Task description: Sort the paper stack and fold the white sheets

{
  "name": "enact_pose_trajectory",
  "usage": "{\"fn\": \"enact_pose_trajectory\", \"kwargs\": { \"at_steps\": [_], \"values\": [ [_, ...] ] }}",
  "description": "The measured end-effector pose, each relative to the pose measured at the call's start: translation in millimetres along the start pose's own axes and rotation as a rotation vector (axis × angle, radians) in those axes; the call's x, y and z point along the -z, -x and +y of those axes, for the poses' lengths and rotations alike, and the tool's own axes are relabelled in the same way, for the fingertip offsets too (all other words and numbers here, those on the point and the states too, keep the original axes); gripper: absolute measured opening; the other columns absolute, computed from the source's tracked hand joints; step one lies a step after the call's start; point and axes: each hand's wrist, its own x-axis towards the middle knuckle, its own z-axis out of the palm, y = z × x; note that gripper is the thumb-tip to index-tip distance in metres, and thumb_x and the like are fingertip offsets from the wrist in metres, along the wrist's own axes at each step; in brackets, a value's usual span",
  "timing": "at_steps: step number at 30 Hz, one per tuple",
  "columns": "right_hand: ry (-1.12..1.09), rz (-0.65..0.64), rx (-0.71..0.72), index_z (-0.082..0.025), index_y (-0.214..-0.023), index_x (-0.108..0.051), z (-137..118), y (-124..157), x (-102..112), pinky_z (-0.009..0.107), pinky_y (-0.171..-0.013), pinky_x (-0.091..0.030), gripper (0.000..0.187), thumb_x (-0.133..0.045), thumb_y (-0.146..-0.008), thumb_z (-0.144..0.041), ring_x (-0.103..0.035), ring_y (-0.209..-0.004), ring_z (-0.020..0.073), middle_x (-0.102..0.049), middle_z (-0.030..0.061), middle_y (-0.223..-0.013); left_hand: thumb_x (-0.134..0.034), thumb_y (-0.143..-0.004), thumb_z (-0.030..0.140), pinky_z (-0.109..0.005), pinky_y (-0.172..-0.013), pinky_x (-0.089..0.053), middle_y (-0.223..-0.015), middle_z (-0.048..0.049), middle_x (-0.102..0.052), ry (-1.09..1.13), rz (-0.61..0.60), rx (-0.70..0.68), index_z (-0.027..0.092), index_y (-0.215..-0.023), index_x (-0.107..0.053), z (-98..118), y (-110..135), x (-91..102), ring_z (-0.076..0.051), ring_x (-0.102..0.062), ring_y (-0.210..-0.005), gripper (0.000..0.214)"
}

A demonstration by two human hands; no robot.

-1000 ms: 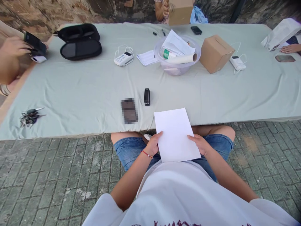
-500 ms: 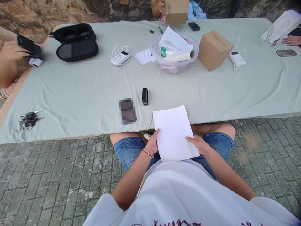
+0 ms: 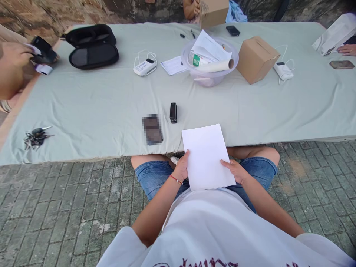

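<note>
White sheets of paper [image 3: 207, 155] lie between my two hands, the far end over the table's front edge and the near end at my shirt. My left hand [image 3: 182, 165] grips the left side, its thumb on top. On the right side my right hand [image 3: 235, 170] holds the stack the same way, its fingers hidden underneath. Beyond the paper a black stapler [image 3: 173, 112] rests on the cloth. A dark, pixelated flat item [image 3: 152, 129] lies to the left of it.
On the table [image 3: 105, 107] are keys [image 3: 37, 137], an open black case [image 3: 93, 55], a white device with a cord [image 3: 145, 67], a plastic basin [image 3: 210, 78] with papers and a roll, and a cardboard box [image 3: 257, 59]. Other people's hands [image 3: 346, 49] are at the sides and far edge.
The view has shifted slightly, so the table things appear a little further right. My hands keep their hold on the paper. At the left, another person's hand has moved with a dark object.
</note>
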Motion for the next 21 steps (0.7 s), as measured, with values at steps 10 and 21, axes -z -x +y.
{"fn": "enact_pose_trajectory", "kwargs": {
  "at_steps": [10, 21],
  "values": [
    [-0.078, -0.069, 0.001, -0.012, -0.1, -0.072, -13, 9, -4, 0.037, -0.084, -0.056, 0.035, -0.078, -0.074, -0.034, -0.072, -0.086, 0.0251, -0.075, 0.0132, -0.101, -0.069, -0.079, 0.044, -0.037, -0.1, -0.048, -0.122, -0.0083, -0.066, -0.076, -0.193, -0.427, 0.02, -0.113, -0.063, 55, 11, -23.5, -0.024, -0.06, -0.116, 0.042],
    [-0.084, -0.1, -0.004, -0.015, -0.102, -0.071, -4, 11, -16, 0.037, -0.083, -0.057, 0.036, -0.077, -0.075, -0.036, -0.072, -0.087, 0.0251, -0.074, 0.0128, -0.105, -0.076, -0.07, 0.037, -0.043, -0.099, -0.047, -0.135, -0.0063, -0.057, 0.001, -0.315, -0.5, 0.027, -0.113, -0.057, 83, -20, -29.9, -0.026, -0.057, -0.119, 0.048]
  ]
}}
